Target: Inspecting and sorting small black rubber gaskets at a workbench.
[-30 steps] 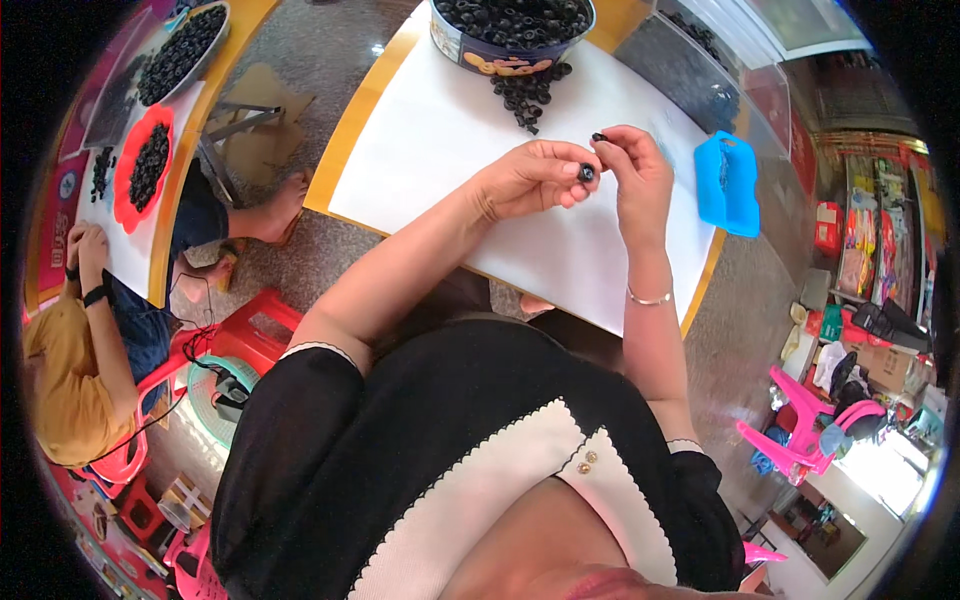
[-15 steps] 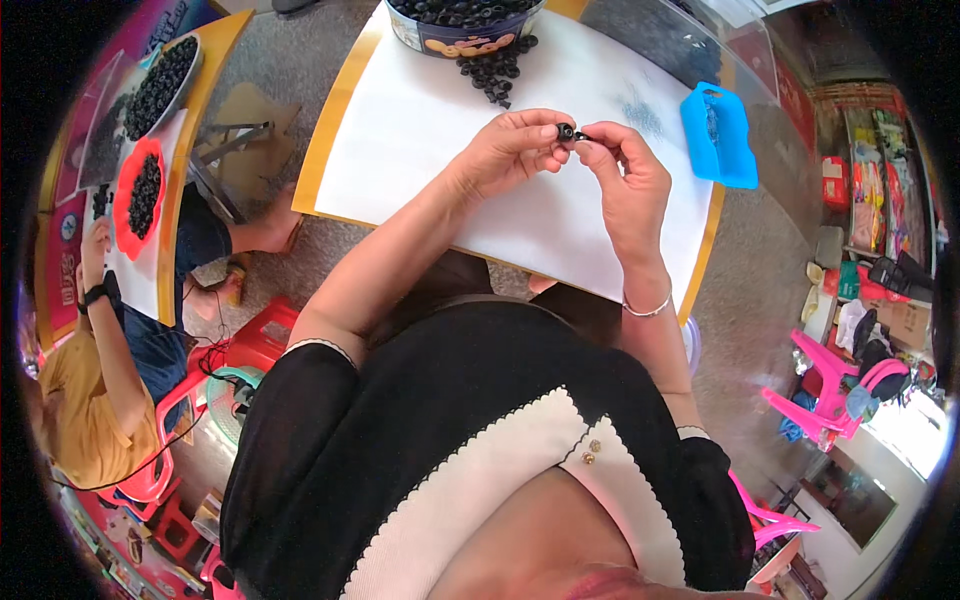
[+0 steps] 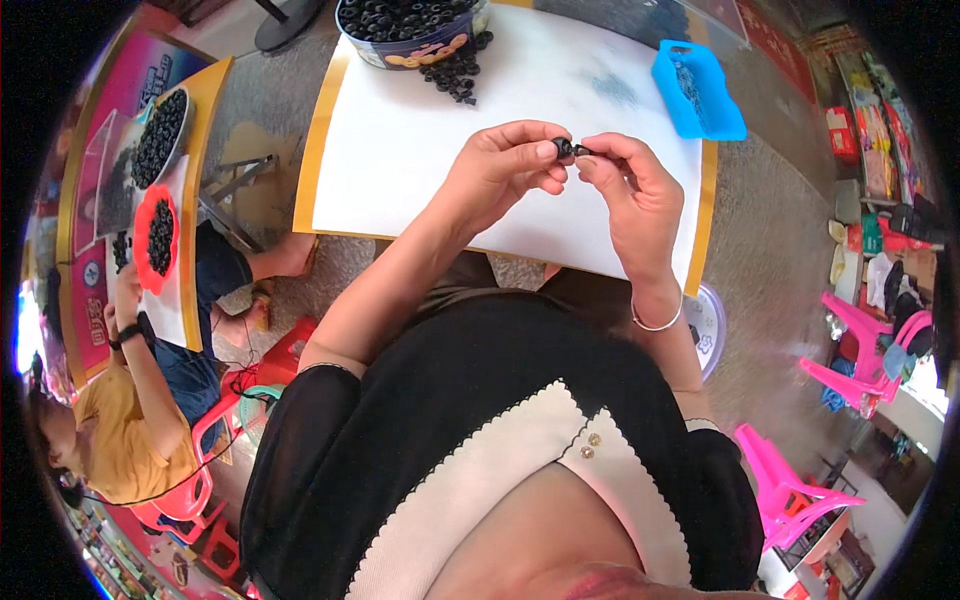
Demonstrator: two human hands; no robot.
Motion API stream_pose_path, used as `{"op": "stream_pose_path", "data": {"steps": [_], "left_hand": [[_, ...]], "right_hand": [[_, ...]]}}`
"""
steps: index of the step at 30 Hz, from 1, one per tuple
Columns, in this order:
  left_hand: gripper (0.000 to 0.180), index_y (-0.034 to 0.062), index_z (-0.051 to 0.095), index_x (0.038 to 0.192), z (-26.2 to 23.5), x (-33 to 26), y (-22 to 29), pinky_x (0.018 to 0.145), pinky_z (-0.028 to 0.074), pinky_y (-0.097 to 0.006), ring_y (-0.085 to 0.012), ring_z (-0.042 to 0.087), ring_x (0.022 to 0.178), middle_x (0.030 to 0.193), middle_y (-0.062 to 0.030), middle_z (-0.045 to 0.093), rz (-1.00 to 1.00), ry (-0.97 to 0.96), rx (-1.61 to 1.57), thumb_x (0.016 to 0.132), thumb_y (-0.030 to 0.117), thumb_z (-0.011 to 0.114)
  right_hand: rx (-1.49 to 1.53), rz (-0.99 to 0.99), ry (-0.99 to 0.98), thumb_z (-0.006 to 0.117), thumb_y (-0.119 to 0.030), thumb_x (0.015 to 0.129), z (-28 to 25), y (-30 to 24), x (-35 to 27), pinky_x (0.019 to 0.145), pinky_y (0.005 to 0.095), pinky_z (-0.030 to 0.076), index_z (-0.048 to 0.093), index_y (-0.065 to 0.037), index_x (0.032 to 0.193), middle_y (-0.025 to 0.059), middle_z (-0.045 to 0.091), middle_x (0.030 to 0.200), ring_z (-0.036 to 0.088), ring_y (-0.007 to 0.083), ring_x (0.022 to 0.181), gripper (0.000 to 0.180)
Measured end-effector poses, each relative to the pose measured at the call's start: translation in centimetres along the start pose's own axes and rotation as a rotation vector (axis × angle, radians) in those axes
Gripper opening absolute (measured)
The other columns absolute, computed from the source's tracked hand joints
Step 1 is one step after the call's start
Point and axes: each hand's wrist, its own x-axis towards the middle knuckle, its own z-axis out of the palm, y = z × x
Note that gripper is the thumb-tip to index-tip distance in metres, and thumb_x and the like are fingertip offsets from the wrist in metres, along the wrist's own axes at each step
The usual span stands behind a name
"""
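Observation:
Over the white tabletop (image 3: 420, 180), my left hand (image 3: 505, 175) pinches a small black ring-shaped part (image 3: 563, 147) between thumb and forefinger. My right hand (image 3: 640, 200) pinches a thinner black piece (image 3: 582, 151) right beside it, and the two pieces meet or nearly meet. Fingertips cover much of both, so I cannot tell whether they are joined. Beyond my left hand, a pile of similar black parts (image 3: 452, 76) lies on the table below a round dark tub (image 3: 400, 52) heaped with more of them.
A blue plastic tray (image 3: 722, 122) holding small pieces sits at the table's far right, near scattered tiny bits (image 3: 612, 88). At the left, another person (image 3: 135, 430) works at a second table with a red scalloped dish (image 3: 146, 240) of black parts. Pink stools (image 3: 785, 490) stand at right.
The view has shifted slightly, so the tub and tray appear higher and the tables moved. Both hands keep their pinches on the black pieces, with a little more space between the fingertips.

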Motion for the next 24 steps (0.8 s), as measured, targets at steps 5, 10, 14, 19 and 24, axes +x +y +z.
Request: {"op": "stream_pose_path", "data": {"steps": [5, 10, 14, 19, 24], "left_hand": [[0.025, -0.0057, 0.059, 0.106, 2.4, -1.1, 0.3, 0.065, 0.054, -0.029, -0.018, 0.062, 0.073, 0.087, -0.0122, 0.064, 0.003, 0.098, 0.156, 0.085, 0.008, 0.063], [0.021, -0.0062, 0.061, 0.103, 3.6, -1.7, 0.1, 0.067, 0.055, -0.027, -0.0164, 0.064, 0.073, 0.087, -0.0109, 0.065, 0.096, 0.113, 0.333, 0.085, 0.005, 0.064], [0.02, -0.0059, 0.062, 0.102, 3.7, -2.1, 0.1, 0.068, 0.054, -0.025, -0.0143, 0.064, 0.074, 0.086, -0.0092, 0.065, 0.165, 0.079, 0.551, 0.085, 0.005, 0.064], [0.019, -0.0049, 0.063, 0.101, 3.1, -2.4, 0.3, 0.068, 0.054, -0.025, -0.0142, 0.064, 0.073, 0.084, -0.009, 0.065, 0.166, 0.032, 0.693, 0.085, 0.004, 0.064], [0.021, -0.0046, 0.062, 0.103, 3.1, -2.7, 0.5, 0.067, 0.055, -0.026, -0.0147, 0.064, 0.074, 0.085, -0.0091, 0.064, 0.098, 0.004, 0.628, 0.084, 0.003, 0.064]], "right_hand": [[0.022, 0.001, 0.016, 0.063, 0.0, 0.082, -0.9, -0.6, -0.9, 0.07, 0.0237, 0.049, 0.064, 0.0, 0.096, 0.0056, 0.066, 0.087, 0.061, 0.0113, 0.077, 0.014], [-0.14, -0.16, 0.006, 0.062, 0.002, 0.081, -1.5, -1.2, -1.2, 0.065, 0.0254, 0.048, 0.063, -0.002, 0.093, 0.0067, 0.064, 0.083, 0.061, 0.0149, 0.074, 0.013], [-0.319, -0.297, -0.006, 0.062, 0.004, 0.079, -1.4, -1.1, -1.6, 0.061, 0.0273, 0.048, 0.062, -0.003, 0.092, 0.0089, 0.061, 0.082, 0.06, 0.0202, 0.072, 0.015], [-0.224, -0.226, -0.109, 0.063, 0.004, 0.079, -1.6, -0.7, -2.0, 0.063, 0.0279, 0.049, 0.062, -0.002, 0.093, 0.0083, 0.062, 0.084, 0.061, 0.019, 0.074, 0.015], [-0.026, -0.046, -0.188, 0.063, 0.002, 0.081, -2.2, -1.0, -2.2, 0.067, 0.025, 0.05, 0.063, -0.001, 0.094, 0.0063, 0.063, 0.087, 0.061, 0.0128, 0.079, 0.013]]}}
